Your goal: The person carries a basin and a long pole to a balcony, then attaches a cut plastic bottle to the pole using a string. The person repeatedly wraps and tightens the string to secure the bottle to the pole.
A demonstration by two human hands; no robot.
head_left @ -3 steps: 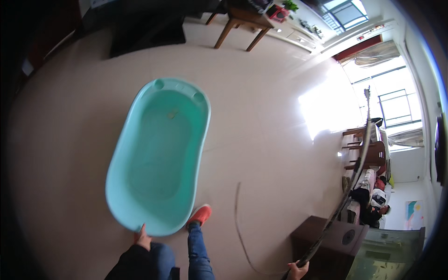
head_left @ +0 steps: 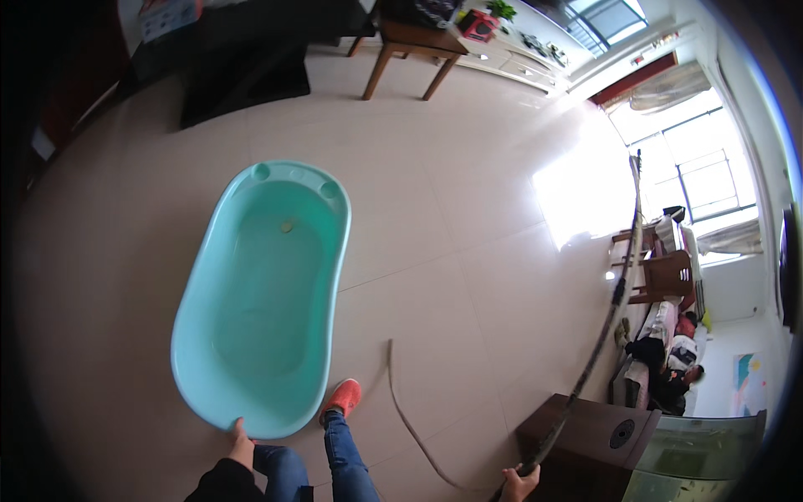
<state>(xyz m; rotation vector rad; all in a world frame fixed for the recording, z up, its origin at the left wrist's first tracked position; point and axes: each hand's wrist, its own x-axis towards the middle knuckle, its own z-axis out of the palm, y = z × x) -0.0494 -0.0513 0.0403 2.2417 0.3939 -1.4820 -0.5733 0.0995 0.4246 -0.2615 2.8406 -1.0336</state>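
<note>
A person is standing on a tiled floor [head_left: 468,217], gripping the near rim of a long turquoise plastic tub [head_left: 263,293] with the left hand [head_left: 241,442], fingers curled over its edge. The right hand [head_left: 520,483] is closed around a long hose [head_left: 606,318] that is arching upward. Steadying the tub while guiding the hose smoothly, without kinks, seems wise. An orange shoe [head_left: 342,397] is touching the tub.

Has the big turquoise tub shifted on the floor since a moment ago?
No. The turquoise tub sits the same against the wooden table and floor tile lines.
</note>
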